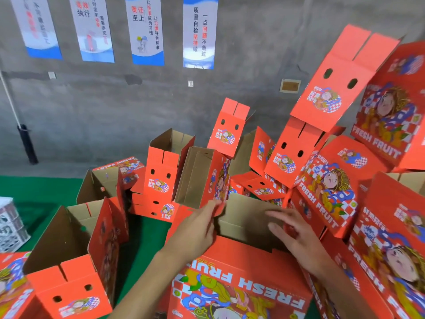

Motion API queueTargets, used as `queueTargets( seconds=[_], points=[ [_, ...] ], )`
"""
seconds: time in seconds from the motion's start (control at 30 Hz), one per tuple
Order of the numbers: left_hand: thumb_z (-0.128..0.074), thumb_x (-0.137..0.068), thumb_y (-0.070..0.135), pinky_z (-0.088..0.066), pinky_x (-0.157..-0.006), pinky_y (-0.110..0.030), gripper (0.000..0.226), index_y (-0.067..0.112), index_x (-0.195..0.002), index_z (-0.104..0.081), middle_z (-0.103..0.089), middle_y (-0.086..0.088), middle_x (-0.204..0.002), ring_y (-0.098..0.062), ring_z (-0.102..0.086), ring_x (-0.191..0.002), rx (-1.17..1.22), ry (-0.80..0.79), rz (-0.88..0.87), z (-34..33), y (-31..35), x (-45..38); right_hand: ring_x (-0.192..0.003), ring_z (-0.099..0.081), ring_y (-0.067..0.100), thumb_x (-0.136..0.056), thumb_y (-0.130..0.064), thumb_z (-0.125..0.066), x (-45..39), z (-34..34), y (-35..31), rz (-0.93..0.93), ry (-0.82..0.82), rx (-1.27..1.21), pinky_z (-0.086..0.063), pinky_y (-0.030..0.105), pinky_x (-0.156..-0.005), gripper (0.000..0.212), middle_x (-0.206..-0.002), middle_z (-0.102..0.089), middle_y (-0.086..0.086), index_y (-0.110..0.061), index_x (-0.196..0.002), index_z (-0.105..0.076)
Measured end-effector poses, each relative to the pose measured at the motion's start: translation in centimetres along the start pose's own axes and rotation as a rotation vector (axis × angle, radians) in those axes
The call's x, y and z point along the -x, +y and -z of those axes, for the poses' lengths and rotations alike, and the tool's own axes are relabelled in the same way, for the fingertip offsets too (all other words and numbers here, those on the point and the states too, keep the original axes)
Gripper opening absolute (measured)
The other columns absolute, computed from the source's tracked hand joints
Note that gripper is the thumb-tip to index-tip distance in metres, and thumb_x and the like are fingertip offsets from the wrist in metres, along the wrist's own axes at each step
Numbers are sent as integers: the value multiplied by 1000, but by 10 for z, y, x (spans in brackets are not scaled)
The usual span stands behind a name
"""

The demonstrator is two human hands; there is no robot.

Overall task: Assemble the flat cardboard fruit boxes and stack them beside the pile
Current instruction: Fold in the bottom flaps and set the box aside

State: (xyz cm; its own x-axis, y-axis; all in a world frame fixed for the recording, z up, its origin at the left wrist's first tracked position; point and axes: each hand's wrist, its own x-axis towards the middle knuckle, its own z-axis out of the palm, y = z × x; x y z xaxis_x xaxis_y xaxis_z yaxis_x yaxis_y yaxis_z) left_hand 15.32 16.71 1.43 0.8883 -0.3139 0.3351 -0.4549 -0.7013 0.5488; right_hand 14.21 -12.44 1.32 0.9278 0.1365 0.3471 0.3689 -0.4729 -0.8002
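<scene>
- Left hand (197,229): fingers straight, tips touching the lower edge of an open box (202,178) tipped on its side; nothing gripped.
- Right hand (292,229): fingers spread and relaxed, over the brown inside of the near box (241,282); holds nothing.
- Near box: red, "FRESH FRUIT" print, in front of the person.
- Pile (345,180): red boxes heaped at right and behind.
- Upright box (71,268): at left on green surface (41,194).
- Posters (147,31): on grey wall.
</scene>
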Motion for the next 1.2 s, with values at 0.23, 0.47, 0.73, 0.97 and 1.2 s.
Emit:
queueTargets(
  seconds=[0.23, 0.47, 0.73, 0.97, 1.2],
  points=[
    [-39, -105, 57, -45, -106, -29, 41, 36, -122, -70, -63, 26, -135, 2, -49, -132, -242, -131, -10, -15, 12, 14, -139, -10, -30, -81, -89, -52, 6, -4, 26, -136, -81, -17, -15, 15, -117, 82, -154, -15, -50, -70, -151, -12],
    [-51, -101, 34, -45, -101, -29, 28, 37, -122, -68, -55, 27, -133, 3, -44, -130, -173, 17, 118, -22, 7, 15, -143, -45, 3, -93, -56, -69, 13, -8, 32, 24, -26, -194, -42, 26, -114, 61, -151, -52, -20, -42, -149, -49],
    [-56, -99, 42, -47, -96, -34, 28, 35, -125, -63, -48, 19, -135, -6, -40, -131, -163, 29, 252, -24, 3, 20, -120, -60, 0, -86, -32, -83, 15, -8, 41, -33, -26, 210, -47, 21, -97, 72, -118, -64, -27, -61, -134, -37],
    [-52, -98, 30, -45, -86, -41, 40, 31, -137, -42, -50, 8, -134, -29, -58, -116, -199, 47, 277, -22, 11, 24, -139, -49, 1, -101, -71, -37, 37, -6, 38, -17, -245, -43, -37, 28, -116, 51, -144, -59, -23, -44, -127, -72],
    [-39, -106, 31, -51, -89, -45, 25, 24, -126, -51, -53, 4, -135, -34, -60, -112, -281, -8, 275, -26, 23, 28, -133, -50, -4, -83, -71, -69, 31, -13, 35, -211, -417, 315, -39, 29, -115, 71, -151, -49, -22, -54, -146, -42]
  ],
)
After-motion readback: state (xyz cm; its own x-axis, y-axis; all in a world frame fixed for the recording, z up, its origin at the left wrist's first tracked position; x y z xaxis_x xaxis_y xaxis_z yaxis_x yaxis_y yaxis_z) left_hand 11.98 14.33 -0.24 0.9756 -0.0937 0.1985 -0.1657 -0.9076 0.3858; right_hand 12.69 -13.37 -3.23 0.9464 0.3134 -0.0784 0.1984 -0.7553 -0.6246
